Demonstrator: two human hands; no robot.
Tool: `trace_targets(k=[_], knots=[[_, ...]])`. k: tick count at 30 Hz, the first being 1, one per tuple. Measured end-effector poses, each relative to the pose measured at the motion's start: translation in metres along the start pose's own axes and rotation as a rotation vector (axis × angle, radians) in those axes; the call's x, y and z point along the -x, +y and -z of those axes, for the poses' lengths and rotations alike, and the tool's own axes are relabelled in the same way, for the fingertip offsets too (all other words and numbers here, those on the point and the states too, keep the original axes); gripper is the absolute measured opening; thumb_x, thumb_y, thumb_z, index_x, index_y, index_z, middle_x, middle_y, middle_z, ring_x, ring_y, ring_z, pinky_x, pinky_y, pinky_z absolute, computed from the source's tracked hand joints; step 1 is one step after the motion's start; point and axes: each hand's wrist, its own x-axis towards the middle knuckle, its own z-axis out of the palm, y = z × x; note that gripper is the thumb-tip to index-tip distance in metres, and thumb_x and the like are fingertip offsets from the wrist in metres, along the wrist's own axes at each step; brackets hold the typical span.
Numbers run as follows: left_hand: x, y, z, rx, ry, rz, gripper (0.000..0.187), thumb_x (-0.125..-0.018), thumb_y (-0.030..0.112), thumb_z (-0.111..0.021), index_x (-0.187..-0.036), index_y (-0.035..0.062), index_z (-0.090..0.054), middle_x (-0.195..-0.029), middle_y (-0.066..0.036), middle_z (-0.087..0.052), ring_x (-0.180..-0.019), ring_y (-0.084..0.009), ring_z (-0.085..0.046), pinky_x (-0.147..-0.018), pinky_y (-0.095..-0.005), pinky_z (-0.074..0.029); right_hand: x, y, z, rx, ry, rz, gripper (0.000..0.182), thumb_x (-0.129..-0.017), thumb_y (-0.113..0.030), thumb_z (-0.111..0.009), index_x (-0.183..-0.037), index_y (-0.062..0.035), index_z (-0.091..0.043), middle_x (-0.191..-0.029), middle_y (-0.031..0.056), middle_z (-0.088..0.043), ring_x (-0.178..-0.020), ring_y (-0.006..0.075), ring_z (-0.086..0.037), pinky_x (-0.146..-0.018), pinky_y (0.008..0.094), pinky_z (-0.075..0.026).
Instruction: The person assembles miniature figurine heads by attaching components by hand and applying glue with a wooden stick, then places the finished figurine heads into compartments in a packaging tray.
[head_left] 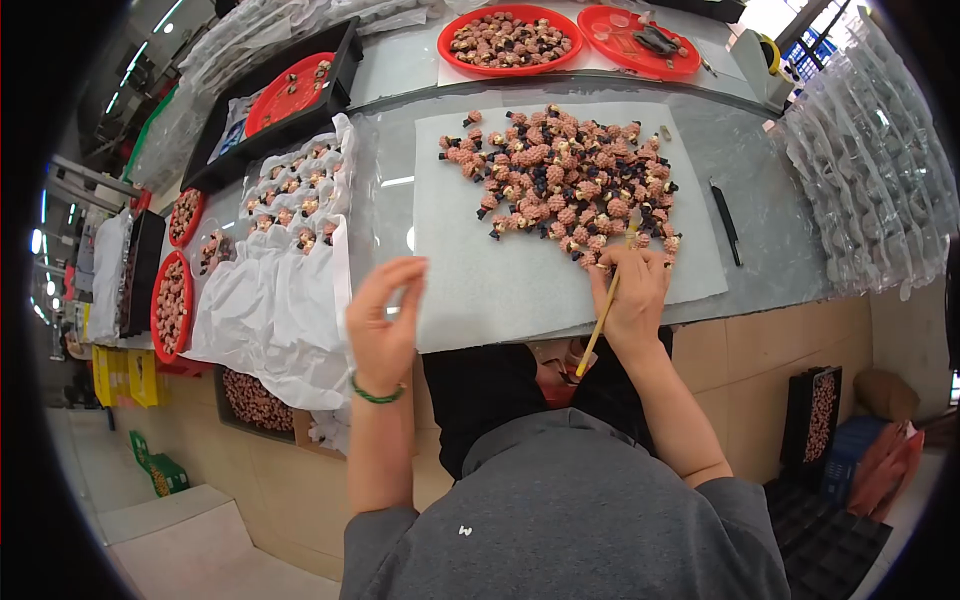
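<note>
A loose heap of small pink figurines [560, 175] with dark bases and pale faces covers much of the white sheet [470, 290]. At the heap's near edge, my right hand [636, 295] grips a thin yellow stick [598, 338] like a pen. One end of it points into the figurines, the other toward my lap; its tip is too small to make out. My left hand [385, 320] is raised by the sheet's left edge, thumb and fingers curved and apart, with nothing visible between them. A green bracelet [378, 396] circles that wrist.
A black pen [725, 225] lies right of the sheet, near stacked clear plastic trays [870, 160]. Red trays [575, 62] stand at the back. On the left are a white tray of figurines [335, 170], a black crate [345, 70] and more red trays [157, 325].
</note>
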Motion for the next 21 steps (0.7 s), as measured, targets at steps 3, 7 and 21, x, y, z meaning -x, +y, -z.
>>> trace_targets(k=[3,7,21], knots=[[0.025,-0.008,-0.043,0.277,-0.099,0.237,0.016,-0.076,-0.005,-0.053,-0.090,-0.0009,-0.059,-0.088,-0.006,-0.059,-0.080,-0.0123,-0.055,-0.072,-0.0228,-0.043,0.008,0.000,-0.004,-0.049,-0.035,0.010,0.024,-0.062,0.003,-0.063,-0.078,-0.0048,-0.048,-0.075,0.0072,-0.054,-0.072,0.0235,-0.051,-0.064,0.0314,-0.040],[0.039,0.005,-0.087,0.659,-0.110,0.438,0.022,-0.078,-0.005,-0.051,-0.099,-0.0026,-0.055,-0.096,-0.009,-0.057,-0.084,-0.0125,-0.054,-0.074,-0.0230,-0.044,0.016,-0.013,-0.010,-0.504,0.001,-0.246,0.020,-0.069,0.001,-0.062,-0.080,-0.0039,-0.046,-0.075,0.0065,-0.052,-0.067,0.0182,-0.052,-0.060,0.0283,-0.043],[0.026,-0.005,-0.067,0.754,-0.214,0.477,0.023,-0.079,0.002,-0.054,-0.102,-0.0025,-0.055,-0.092,-0.006,-0.058,-0.078,-0.0106,-0.055,-0.067,-0.0217,-0.046,0.028,-0.056,-0.006,-1.338,-0.184,-0.641,0.015,-0.078,0.003,-0.051,-0.088,-0.0016,-0.041,-0.089,0.0110,-0.053,-0.076,0.0133,-0.055,-0.068,0.0231,-0.046]])
